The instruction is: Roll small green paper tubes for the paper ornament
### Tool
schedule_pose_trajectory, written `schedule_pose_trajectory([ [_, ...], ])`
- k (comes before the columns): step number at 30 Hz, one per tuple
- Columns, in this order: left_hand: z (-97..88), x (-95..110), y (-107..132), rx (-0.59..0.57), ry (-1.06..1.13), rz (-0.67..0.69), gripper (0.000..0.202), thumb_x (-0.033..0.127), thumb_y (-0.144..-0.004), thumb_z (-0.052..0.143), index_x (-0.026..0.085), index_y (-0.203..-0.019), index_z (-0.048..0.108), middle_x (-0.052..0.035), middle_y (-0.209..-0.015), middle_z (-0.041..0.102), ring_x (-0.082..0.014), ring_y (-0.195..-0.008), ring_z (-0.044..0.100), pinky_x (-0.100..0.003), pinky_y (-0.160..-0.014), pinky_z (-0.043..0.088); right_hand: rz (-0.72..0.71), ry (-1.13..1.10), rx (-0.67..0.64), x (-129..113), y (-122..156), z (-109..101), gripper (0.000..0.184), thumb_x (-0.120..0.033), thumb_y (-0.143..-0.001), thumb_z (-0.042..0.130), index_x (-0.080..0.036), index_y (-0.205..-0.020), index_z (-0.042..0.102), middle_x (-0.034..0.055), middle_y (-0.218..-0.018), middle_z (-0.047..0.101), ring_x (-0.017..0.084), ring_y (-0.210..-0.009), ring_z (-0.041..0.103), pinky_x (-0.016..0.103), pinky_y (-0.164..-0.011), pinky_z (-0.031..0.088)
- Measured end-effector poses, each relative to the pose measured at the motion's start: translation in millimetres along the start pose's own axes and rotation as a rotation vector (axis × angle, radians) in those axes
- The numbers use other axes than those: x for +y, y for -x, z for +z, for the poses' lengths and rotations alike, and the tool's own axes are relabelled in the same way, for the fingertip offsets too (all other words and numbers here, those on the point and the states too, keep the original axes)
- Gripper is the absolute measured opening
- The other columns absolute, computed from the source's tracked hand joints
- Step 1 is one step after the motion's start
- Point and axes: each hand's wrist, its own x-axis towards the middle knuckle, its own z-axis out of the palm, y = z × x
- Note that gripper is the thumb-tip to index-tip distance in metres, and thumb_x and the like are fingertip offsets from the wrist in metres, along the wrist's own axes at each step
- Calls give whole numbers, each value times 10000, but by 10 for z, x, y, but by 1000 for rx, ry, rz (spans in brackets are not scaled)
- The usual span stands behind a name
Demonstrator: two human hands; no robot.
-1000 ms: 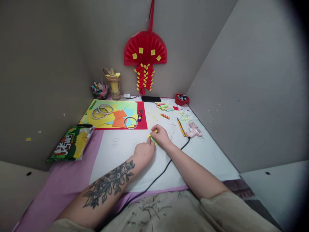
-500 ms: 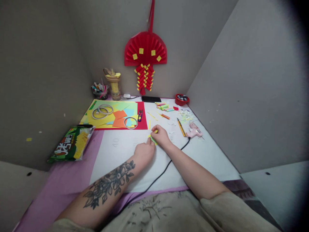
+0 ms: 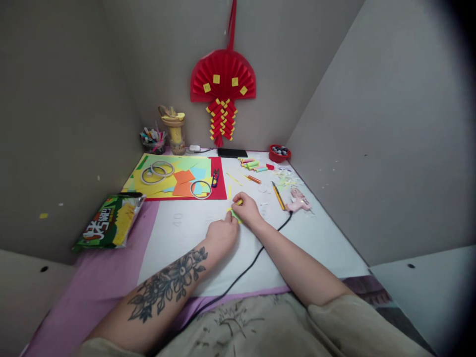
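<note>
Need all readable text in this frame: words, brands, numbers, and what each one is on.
"40": faint print on the white mat.
Snack bag: large white Chinese characters, too blurred to read; its small print is also unreadable.
Another faint mark on the mat, by the left hand: unreadable.
Paper piece, pinched by the left hand and right hand: no text visible.
</note>
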Motion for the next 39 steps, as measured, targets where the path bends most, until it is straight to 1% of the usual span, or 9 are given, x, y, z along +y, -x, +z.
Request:
schedule_pose_trajectory([
  [5, 25, 2, -15, 8, -9, -2, 376, 132, -874, 305, 77, -1200, 484, -259, -1326, 435, -241, -795, 661, -341, -611, 507, -2, 6, 0, 21, -4, 9, 154, -203, -594, 495, -209, -742, 538, -43, -665, 561, 125, -579, 498, 241, -556, 380],
  [13, -19, 7, 2, -7, -24, 3, 395, 98, -845, 317, 67, -1205, 477, -257, -1333, 429, -250, -798, 659, -355, -612, 511, 2, 17, -9, 25, -4, 9, 152, -209, -596, 499, -212, -744, 538, -47, -649, 559, 123, -567, 495, 235, -541, 371],
  [18, -15, -9, -5, -12, -1, -4, 353, 170, -888, 282, 101, -1167, 487, -253, -1351, 390, -252, -862, 641, -361, -650, 501, 1, 24, -12, -3, -3, -1, 151, -204, -593, 498, -207, -738, 541, -45, -656, 560, 121, -575, 496, 235, -555, 379],
  [23, 22, -31, -21, -25, 24, -14, 341, 225, -899, 284, 139, -1176, 464, -236, -1367, 361, -248, -871, 628, -374, -678, 485, 18, 16, -21, -7, -3, 0, 161, -195, -589, 496, -208, -742, 543, -47, -664, 564, 117, -569, 497, 234, -553, 380],
  [26, 21, -32, -25, -24, 39, -15, 325, 238, -899, 295, 153, -1164, 463, -220, -1364, 364, -240, -869, 626, -369, -679, 480, 4, -30, -14, -1, -23, -43, 149, -196, -593, 503, -205, -736, 547, -40, -667, 568, 118, -577, 496, 236, -563, 389],
  [31, -1, -31, -19, -25, 20, 2, 299, 250, -901, 283, 159, -1101, 485, -202, -1339, 398, -230, -813, 636, -358, -628, 485, 22, -111, -12, 9, -101, -225, 138, -215, -612, 512, -193, -743, 547, -43, -577, 527, 120, -528, 479, 235, -524, 376],
  [35, 1, -32, -20, -25, 9, 3, 305, 254, -898, 287, 153, -1112, 481, -204, -1360, 382, -233, -811, 640, -355, -618, 488, 4, -46, -19, 41, -158, -318, 135, -209, -609, 519, -189, -735, 561, -35, -597, 546, 121, -553, 495, 237, -542, 379],
  [39, 8, -29, -33, -25, 0, 7, 316, 250, -901, 282, 148, -1123, 482, -213, -1372, 370, -233, -801, 642, -352, -608, 488, 5, 37, -18, 103, -181, -308, 140, -200, -608, 512, -193, -739, 563, -39, -586, 540, 125, -561, 499, 242, -549, 372],
])
